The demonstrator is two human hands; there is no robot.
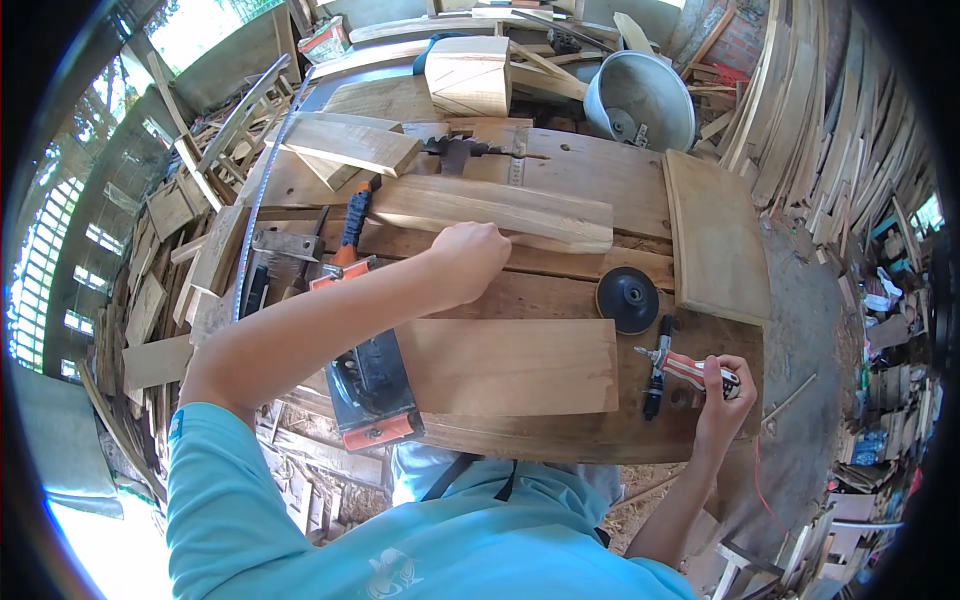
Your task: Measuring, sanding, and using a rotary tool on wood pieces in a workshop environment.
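My left hand [472, 258] is closed, resting at the near edge of a long wooden block [560, 222] across the workbench. Its fingertips are hidden, so whatever they may hold cannot be made out. At the bench's right side, my right hand [727, 392] is wrapped round the handle of a red-and-white tool [690, 370] with a slim metal tip pointing left. A dark blue-black stick-shaped tool [654, 396] lies under that tip. Just above sits a round black disc pad [628, 300]. A flat board [510, 367] lies in front of me.
A black-and-orange tool [375, 385] lies at the board's left, under my left forearm. Beyond are stacked wood pieces [360, 143], a large wooden block [468, 76] and a metal bucket [640, 95]. A thick panel [717, 235] stands at right. Timber strips [800, 110] lean behind.
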